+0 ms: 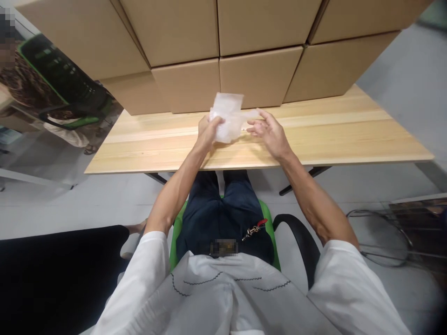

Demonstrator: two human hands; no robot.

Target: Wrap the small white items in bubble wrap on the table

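Observation:
A small stack of translucent whitish plastic bags or sheets (pixel 228 104) is gripped in my left hand (pixel 208 130), thumb pressed on its face. They are held above the front part of the wooden table (pixel 331 135). From the stack's right side a thin clear flap (pixel 249 113) stretches toward my right hand (pixel 270 132). That hand's fingers are apart, and the index fingertip meets the end of the flap. Slight blur hides whether the flap is pinched there.
Large brown cardboard boxes (pixel 260 77) are stacked in two rows along the table's far side. A green-and-black chair (pixel 52 79) with a seated person is at the left. A black panel (pixel 59 279) stands at lower left, and a wire rack (pixel 380 237) at right.

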